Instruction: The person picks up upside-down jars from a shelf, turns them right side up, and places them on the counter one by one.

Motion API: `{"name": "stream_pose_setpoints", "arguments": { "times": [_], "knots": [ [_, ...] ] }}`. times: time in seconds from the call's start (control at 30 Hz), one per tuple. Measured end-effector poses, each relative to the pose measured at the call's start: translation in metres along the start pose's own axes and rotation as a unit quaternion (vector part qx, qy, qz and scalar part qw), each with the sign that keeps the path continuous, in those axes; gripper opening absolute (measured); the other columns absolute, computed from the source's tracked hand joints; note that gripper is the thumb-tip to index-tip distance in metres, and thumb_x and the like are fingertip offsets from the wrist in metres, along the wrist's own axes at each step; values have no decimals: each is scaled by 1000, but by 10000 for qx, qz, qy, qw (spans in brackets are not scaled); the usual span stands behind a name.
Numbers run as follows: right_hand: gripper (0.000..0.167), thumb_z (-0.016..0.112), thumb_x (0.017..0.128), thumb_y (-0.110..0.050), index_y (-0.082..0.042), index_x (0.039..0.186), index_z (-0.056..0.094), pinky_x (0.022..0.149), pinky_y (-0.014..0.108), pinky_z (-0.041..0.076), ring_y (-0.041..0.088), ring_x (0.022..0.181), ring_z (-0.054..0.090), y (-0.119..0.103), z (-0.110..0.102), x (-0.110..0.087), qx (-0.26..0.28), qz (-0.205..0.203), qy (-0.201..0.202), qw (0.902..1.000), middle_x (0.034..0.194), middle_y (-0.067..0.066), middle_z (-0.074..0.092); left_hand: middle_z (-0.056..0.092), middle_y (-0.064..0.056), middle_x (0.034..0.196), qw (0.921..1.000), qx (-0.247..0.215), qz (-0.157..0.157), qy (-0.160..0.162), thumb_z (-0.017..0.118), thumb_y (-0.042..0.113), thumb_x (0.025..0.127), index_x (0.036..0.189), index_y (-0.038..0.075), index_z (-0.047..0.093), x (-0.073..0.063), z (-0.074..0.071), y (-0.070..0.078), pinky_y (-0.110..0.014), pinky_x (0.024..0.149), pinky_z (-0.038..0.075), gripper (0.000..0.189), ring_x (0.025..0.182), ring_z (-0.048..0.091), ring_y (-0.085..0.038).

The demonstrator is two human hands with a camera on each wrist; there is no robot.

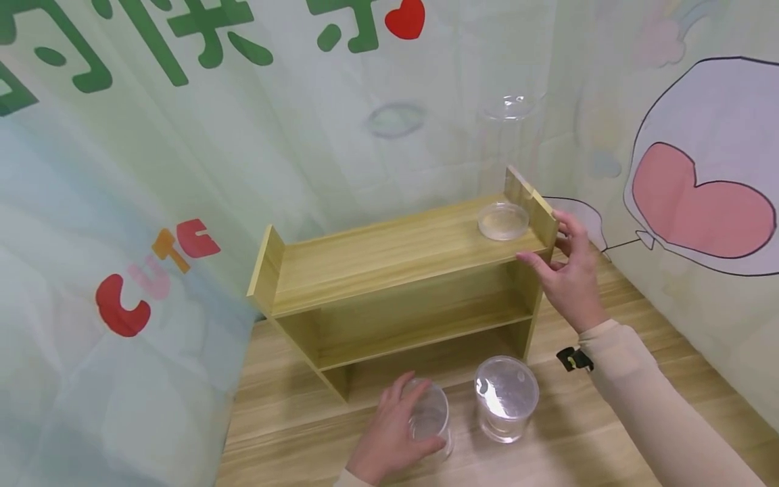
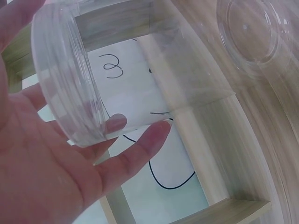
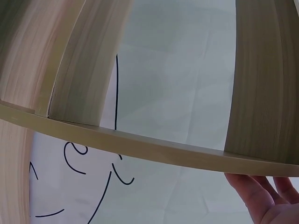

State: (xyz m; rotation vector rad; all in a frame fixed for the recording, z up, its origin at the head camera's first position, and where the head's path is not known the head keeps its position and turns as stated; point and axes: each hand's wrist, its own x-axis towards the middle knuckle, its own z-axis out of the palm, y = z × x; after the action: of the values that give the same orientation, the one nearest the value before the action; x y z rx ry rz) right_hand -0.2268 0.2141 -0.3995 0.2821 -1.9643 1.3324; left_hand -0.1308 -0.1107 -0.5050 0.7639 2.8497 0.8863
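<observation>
The left hand (image 1: 395,433) curls round a clear jar (image 1: 431,416) in front of the wooden shelf (image 1: 377,250), so the jar sits between thumb and fingers. The right hand (image 1: 572,274) pinches the shelf's right end. Only the left wrist view shows the jar's ridged ring (image 2: 70,79) close to the palm. Only the head view shows a tall jar (image 1: 510,159), faint, but it seems to stand on top of the shelf. A third jar (image 1: 506,399) is before the shelf's right part.
</observation>
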Motion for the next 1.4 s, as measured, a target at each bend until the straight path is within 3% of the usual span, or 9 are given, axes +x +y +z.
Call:
{"name": "stream_pose_setpoints", "arguments": {
  "times": [0.7, 1.07, 1.4],
  "knots": [
    [78, 75, 81, 8, -7, 146, 34, 70, 11, 51, 38, 107, 59, -1, -3, 2, -58, -2, -52, 10000, 120, 18, 51, 32, -17, 154, 9994, -326, -101, -20, 83, 44, 73, 150, 19, 41, -1, 1, 2, -60, 82, 52, 91, 131, 40, -39],
    [76, 75, 83, 6, -8, 146, 34, 70, 9, 50, 38, 109, 58, -1, 0, -2, -65, 165, -79, 9998, 121, 19, 50, 32, -13, 155, 9992, -358, -155, 1, 83, 43, 72, 150, 20, 41, -5, 2, 0, -61, 84, 51, 92, 132, 39, -38],
    [77, 75, 82, 6, -8, 145, 34, 69, 10, 51, 35, 108, 58, 0, -2, 1, -166, 97, -28, 9998, 120, 10, 51, 31, -16, 155, 9993, -335, -193, -3, 82, 46, 72, 149, 18, 42, -4, 1, 1, -60, 83, 51, 91, 131, 40, -38]
  ]
}}
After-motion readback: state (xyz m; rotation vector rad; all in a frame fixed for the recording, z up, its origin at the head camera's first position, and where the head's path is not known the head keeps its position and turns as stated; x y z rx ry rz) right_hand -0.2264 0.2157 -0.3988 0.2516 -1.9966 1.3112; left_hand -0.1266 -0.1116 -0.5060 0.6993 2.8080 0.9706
